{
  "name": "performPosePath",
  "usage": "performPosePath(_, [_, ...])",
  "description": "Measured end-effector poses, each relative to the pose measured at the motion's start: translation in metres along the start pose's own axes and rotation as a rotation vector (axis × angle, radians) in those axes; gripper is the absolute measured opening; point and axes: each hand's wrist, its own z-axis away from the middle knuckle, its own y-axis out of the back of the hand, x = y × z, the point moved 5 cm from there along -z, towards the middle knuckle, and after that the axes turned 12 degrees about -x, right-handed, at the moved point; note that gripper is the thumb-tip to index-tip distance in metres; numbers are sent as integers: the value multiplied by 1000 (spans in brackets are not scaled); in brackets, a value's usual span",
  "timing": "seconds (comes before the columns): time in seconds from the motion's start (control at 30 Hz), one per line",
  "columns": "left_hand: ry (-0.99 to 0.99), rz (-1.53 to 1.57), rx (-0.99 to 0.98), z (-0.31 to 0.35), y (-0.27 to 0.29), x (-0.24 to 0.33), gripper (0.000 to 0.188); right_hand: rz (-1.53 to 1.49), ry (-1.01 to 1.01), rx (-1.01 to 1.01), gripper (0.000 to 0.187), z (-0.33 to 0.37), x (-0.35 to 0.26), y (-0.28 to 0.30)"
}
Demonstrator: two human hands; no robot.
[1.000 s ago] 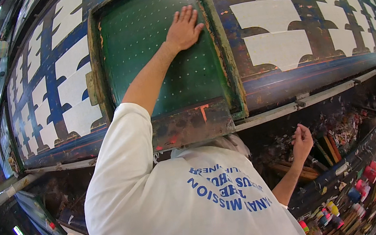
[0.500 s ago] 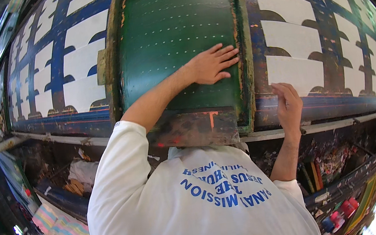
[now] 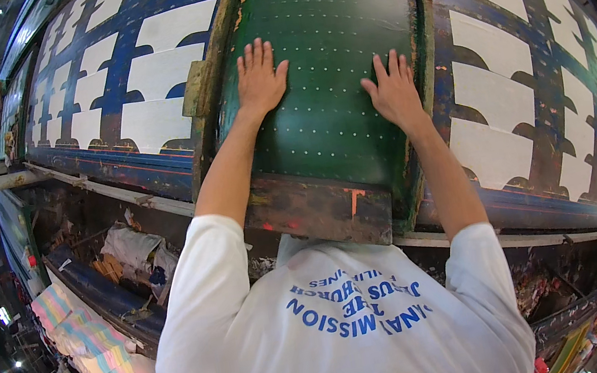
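Note:
A green screen-printing frame (image 3: 336, 130) with a worn wooden border lies on the long table before me. Rows of small pale dots run across its mesh. My left hand (image 3: 261, 80) lies on the left part of the mesh, fingers stretched out and holding nothing. On the right part, near the wooden border, my right hand (image 3: 394, 91) rests with fingers apart, also bare. A dark wooden board (image 3: 317, 207) with an orange mark spans the frame's near end, close to my shirt.
Rows of white cut fabric pieces (image 3: 488, 85) lie on the blue-stained table (image 3: 438, 189) on both sides of the frame. Below its near edge are a dark rail, crumpled cloth (image 3: 130, 246) and a pastel striped stack (image 3: 93, 337) at the lower left.
My left hand has moved from the mesh's right side to its left. My right hand has come from beside the frame onto the mesh. The view has turned slightly.

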Motion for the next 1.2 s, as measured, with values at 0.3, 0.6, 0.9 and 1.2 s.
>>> performPosePath(0.3, [72, -48, -19, 90, 6, -6, 77, 122, -67, 30, 73, -176, -38, -13])
performPosePath(0.6, [114, -3, -62, 94, 12, 4, 78, 251, 578, 49, 68, -206, -185, -48])
performPosePath(0.9, [114, 51, -78, 93, 13, 3, 82, 410, 319, 12, 65, -307, -145, -11])
performPosePath(1.2, [75, 57, -46, 94, 15, 3, 81, 193, 345, -21, 67, -272, -5, 16])
